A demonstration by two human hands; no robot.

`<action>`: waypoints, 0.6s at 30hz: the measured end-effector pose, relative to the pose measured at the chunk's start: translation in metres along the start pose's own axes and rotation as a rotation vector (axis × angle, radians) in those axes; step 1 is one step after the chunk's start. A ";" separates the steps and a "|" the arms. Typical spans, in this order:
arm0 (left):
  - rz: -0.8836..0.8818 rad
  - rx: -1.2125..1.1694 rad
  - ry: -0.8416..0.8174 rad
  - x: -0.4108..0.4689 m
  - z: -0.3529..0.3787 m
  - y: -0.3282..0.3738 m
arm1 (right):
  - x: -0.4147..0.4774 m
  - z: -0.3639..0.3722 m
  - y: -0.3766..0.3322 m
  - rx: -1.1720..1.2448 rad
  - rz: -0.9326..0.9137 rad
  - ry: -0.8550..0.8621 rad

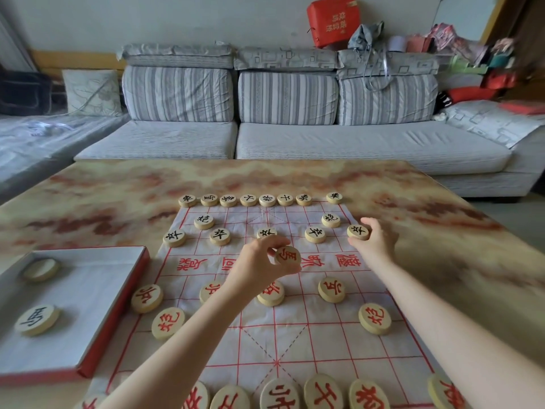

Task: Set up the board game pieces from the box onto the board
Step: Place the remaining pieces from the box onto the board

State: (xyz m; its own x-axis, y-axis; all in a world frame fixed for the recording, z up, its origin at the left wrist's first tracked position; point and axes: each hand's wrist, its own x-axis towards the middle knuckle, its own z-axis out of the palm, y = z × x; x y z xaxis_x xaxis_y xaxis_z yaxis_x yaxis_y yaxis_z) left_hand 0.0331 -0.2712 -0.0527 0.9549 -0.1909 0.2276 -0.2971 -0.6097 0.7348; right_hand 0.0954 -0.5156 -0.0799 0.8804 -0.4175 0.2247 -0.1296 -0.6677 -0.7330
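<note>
A white cloth board [324, 343] with red grid lines lies on the marbled table. Round wooden discs stand on it: black-lettered ones in the far rows [267, 200], red-lettered ones near me [374, 318]. My left hand [259, 265] holds a red-lettered disc [287, 256] above the board's middle band. My right hand [373, 242] grips a black-lettered disc [358, 231] at the board's far right edge. The open box [116, 308], white inside with red walls, sits at the left and holds a black-lettered disc [37, 319] and a face-down disc [41, 269].
The table [118, 184] has a glossy tan and red marbled top. A grey striped sofa [289, 137] stands just beyond its far edge, with bags and a red box [333, 20] piled on its back at the right.
</note>
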 end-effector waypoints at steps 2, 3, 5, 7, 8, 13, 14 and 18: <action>0.012 -0.009 -0.004 -0.007 -0.001 0.005 | -0.021 -0.005 -0.013 0.032 -0.086 -0.033; 0.016 -0.014 -0.005 -0.010 -0.002 0.008 | -0.032 -0.009 -0.019 0.057 -0.131 -0.057; 0.021 -0.024 -0.005 -0.018 -0.005 0.014 | -0.052 -0.017 -0.030 0.115 -0.202 -0.101; 0.033 -0.037 -0.003 -0.027 -0.008 0.022 | -0.068 -0.026 -0.038 0.176 -0.215 -0.177; 0.039 -0.046 -0.003 -0.032 -0.009 0.025 | -0.074 -0.032 -0.041 0.208 -0.205 -0.223; 0.037 -0.081 -0.026 -0.059 -0.005 0.044 | -0.101 -0.062 -0.041 0.214 -0.168 -0.347; 0.030 -0.095 -0.034 -0.065 -0.001 0.049 | -0.106 -0.068 -0.038 0.222 -0.155 -0.362; 0.065 -0.105 -0.093 -0.089 0.023 0.066 | -0.123 -0.094 -0.020 0.235 -0.121 -0.403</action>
State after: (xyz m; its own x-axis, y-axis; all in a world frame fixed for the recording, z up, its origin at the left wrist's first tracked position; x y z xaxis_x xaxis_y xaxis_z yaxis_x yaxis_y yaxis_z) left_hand -0.0718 -0.3125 -0.0391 0.9278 -0.3011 0.2203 -0.3520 -0.5108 0.7843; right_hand -0.0530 -0.5090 -0.0328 0.9955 -0.0421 0.0844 0.0503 -0.5200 -0.8527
